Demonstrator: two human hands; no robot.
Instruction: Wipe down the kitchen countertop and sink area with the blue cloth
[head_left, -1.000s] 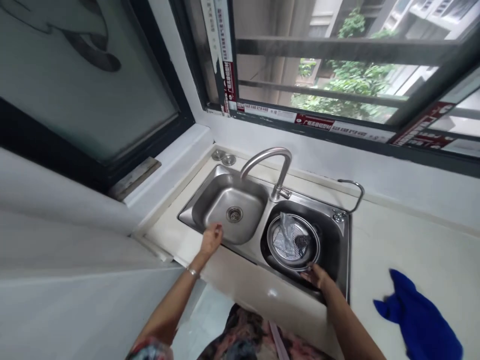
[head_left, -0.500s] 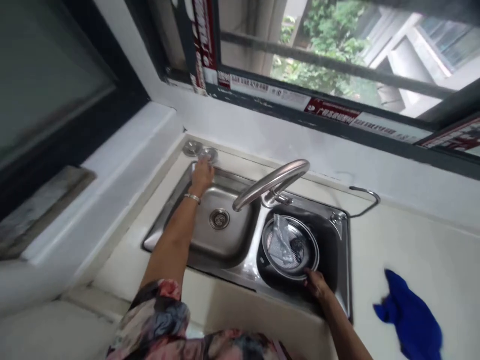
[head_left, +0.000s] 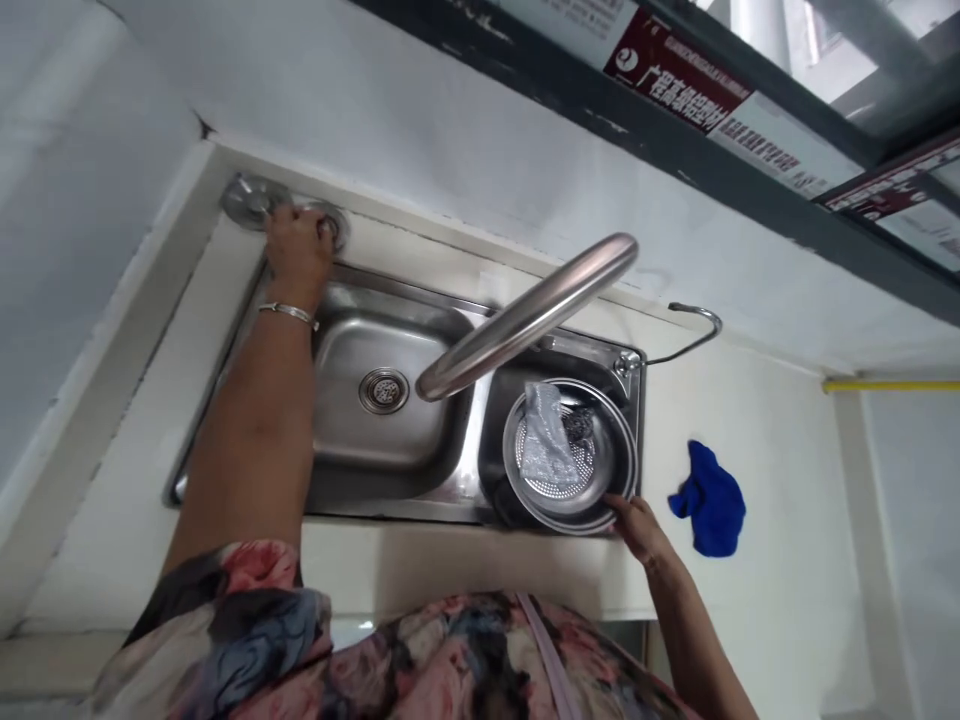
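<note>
Colander (head_left: 586,467) sits rim-pinched in the right hand (head_left: 637,525); whether the left hand (head_left: 298,250), half-curled, holds the disc (head_left: 340,230), I cannot tell.

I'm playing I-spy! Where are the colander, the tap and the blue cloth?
Colander (head_left: 584,468): head view, on its bottom with the holes.
Tap (head_left: 529,324): head view, midway along its metal neck.
Blue cloth (head_left: 714,508): head view, on its broad middle.
</note>
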